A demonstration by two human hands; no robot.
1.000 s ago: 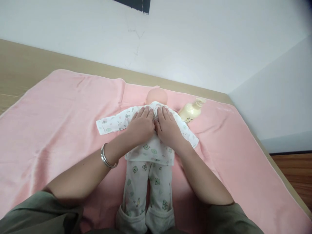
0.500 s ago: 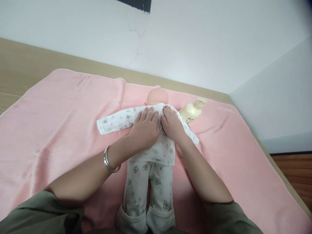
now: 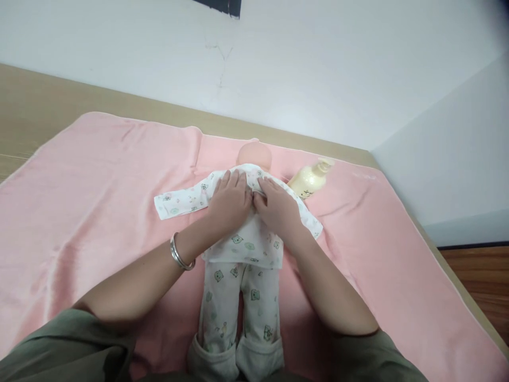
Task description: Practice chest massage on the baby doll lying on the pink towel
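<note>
A baby doll (image 3: 254,154) lies lengthwise in front of me, its bald head at the far end and its face out of sight. It wears a white printed long-sleeved top (image 3: 246,246) and matching trousers (image 3: 254,297) with cuffs turned up at the feet. My left hand (image 3: 229,200) rests flat on the upper part of the top, fingers stretched toward the head. Beside it, my right hand (image 3: 276,208) also lies on the top with fingers extended. Their thumbs nearly meet over the middle of the cloth. Neither hand grips anything.
A cream pump bottle (image 3: 310,180) lies tilted right of the doll's shoulder. Pink cloth (image 3: 115,175) covers much of the wooden surface (image 3: 51,87). White walls (image 3: 298,63) stand behind and to the right.
My right hand has straightened its fingers and shifted slightly left and down the top. My left hand has moved a little left, staying flat. The doll stays in place.
</note>
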